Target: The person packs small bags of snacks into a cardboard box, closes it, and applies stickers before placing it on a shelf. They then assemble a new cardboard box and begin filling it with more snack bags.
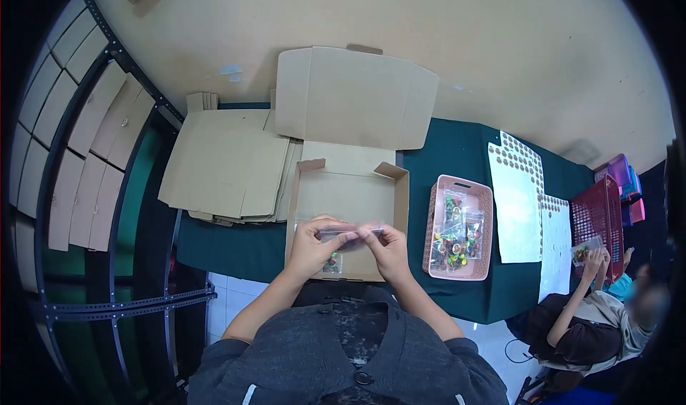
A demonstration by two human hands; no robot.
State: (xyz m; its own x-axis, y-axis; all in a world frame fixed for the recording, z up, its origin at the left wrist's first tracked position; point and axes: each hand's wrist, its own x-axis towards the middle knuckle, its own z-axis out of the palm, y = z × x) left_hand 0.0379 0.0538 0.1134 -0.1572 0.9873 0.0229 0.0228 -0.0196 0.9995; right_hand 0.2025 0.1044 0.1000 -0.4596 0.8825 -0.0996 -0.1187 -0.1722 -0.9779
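Over the front part of an open cardboard box [346,190], my left hand [311,248] and my right hand [388,251] pinch a clear plastic bag [343,235] between them, fingers closed on its upper edge. Below the bag, a packet with small coloured items [332,263] shows inside the box near its front wall; whether it is part of the held bag I cannot tell. The box lid [357,97] stands raised at the back. To the right, a pink basket [436,265] holds several clear packets of colourful small pieces [454,244].
Stacked flat cardboard [221,162] lies left of the box on the green cloth [457,144]. Sticker sheets [516,219] lie right of the basket, beside a red crate [600,212]. A seated co-worker [593,326] holds a packet at far right. Metal shelving [107,308] stands left.
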